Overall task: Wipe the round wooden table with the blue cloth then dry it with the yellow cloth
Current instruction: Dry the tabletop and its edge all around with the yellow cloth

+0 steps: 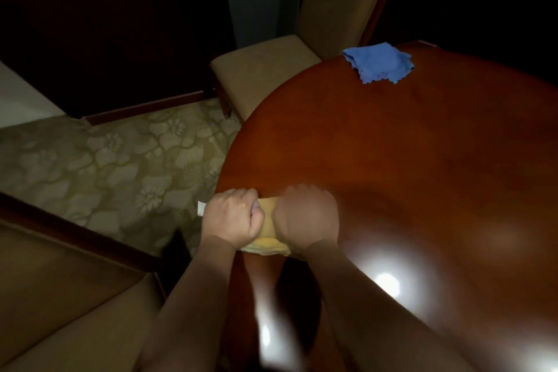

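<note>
The round wooden table (pixel 407 160) fills the right of the view, glossy and reddish brown. At its left edge lies the yellow cloth (pixel 267 222), bunched between my two hands. My left hand (pixel 232 216) grips the cloth's left end with curled fingers, right at the table's rim; a white tag sticks out beside it. My right hand (pixel 308 217) rests on the cloth's right part, knuckles up, fingers bent down over it. The blue cloth (pixel 379 62) lies crumpled at the far edge of the table, well away from both hands.
A beige upholstered chair (pixel 259 69) stands at the table's far left, another beige seat (pixel 60 296) at the near left. Patterned carpet (pixel 105 166) covers the floor to the left. A dark box (pixel 259 0) stands behind the chair. Lamp glare (pixel 386 284) reflects on the near tabletop.
</note>
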Action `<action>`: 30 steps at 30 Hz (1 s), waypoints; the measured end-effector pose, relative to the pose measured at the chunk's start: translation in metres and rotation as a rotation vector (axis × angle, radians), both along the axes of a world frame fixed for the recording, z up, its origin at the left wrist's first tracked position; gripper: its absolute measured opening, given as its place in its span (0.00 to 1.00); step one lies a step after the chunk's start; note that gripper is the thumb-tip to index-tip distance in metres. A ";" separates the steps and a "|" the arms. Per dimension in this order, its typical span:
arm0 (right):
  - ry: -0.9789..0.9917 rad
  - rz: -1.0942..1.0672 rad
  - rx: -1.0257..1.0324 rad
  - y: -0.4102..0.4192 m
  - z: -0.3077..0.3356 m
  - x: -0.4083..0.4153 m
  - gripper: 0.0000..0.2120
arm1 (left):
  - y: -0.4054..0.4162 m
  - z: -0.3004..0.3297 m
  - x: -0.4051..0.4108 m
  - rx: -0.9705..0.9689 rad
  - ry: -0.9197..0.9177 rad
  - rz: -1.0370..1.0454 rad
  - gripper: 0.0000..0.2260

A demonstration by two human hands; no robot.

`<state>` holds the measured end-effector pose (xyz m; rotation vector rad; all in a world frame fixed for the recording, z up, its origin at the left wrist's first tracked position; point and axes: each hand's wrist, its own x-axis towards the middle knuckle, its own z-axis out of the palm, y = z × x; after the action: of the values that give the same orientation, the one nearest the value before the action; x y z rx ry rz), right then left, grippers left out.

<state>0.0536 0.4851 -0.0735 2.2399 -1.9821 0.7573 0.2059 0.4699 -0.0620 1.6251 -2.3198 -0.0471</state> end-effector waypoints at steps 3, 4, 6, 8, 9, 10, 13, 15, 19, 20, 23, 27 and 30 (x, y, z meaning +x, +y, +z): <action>-0.006 0.005 -0.003 -0.002 -0.001 0.000 0.15 | 0.001 0.000 0.000 0.010 -0.008 0.012 0.12; -0.009 0.006 -0.007 -0.004 -0.001 -0.001 0.15 | 0.000 0.000 0.000 0.011 -0.011 0.012 0.12; -0.006 0.006 -0.026 -0.007 -0.002 -0.001 0.15 | -0.004 0.001 -0.001 0.011 -0.014 0.014 0.12; 0.008 0.001 -0.039 -0.014 -0.003 -0.002 0.15 | -0.011 -0.001 -0.002 0.002 -0.024 0.018 0.13; 0.015 -0.004 -0.038 -0.019 -0.004 -0.002 0.15 | -0.015 -0.001 -0.002 -0.003 -0.030 0.020 0.12; 0.021 -0.010 -0.040 -0.023 -0.004 -0.001 0.15 | -0.019 -0.001 -0.002 -0.006 -0.034 0.021 0.13; 0.026 -0.034 -0.046 -0.033 -0.005 -0.001 0.15 | -0.033 -0.002 -0.003 -0.006 -0.054 0.022 0.13; 0.021 -0.045 -0.047 -0.041 -0.005 -0.002 0.16 | -0.042 -0.001 -0.005 -0.004 -0.067 0.008 0.13; 0.015 -0.083 -0.054 -0.060 -0.005 -0.002 0.16 | -0.068 -0.002 -0.004 -0.022 -0.059 -0.039 0.13; 0.014 -0.094 -0.059 -0.068 -0.005 -0.001 0.16 | -0.077 -0.002 -0.004 -0.027 -0.055 -0.051 0.13; 0.002 -0.142 -0.070 -0.094 -0.005 -0.001 0.17 | -0.111 -0.003 -0.006 -0.032 -0.039 -0.099 0.13; -0.019 -0.230 -0.085 -0.137 -0.004 -0.003 0.16 | -0.168 -0.007 -0.009 -0.037 -0.011 -0.176 0.13; 0.002 -0.274 -0.099 -0.171 -0.005 -0.007 0.16 | -0.208 -0.007 -0.017 -0.074 -0.005 -0.222 0.13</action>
<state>0.0463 0.3137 -0.0785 1.8621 -2.1377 0.7994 0.1888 0.2614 -0.0688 1.3296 -2.4649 -0.0055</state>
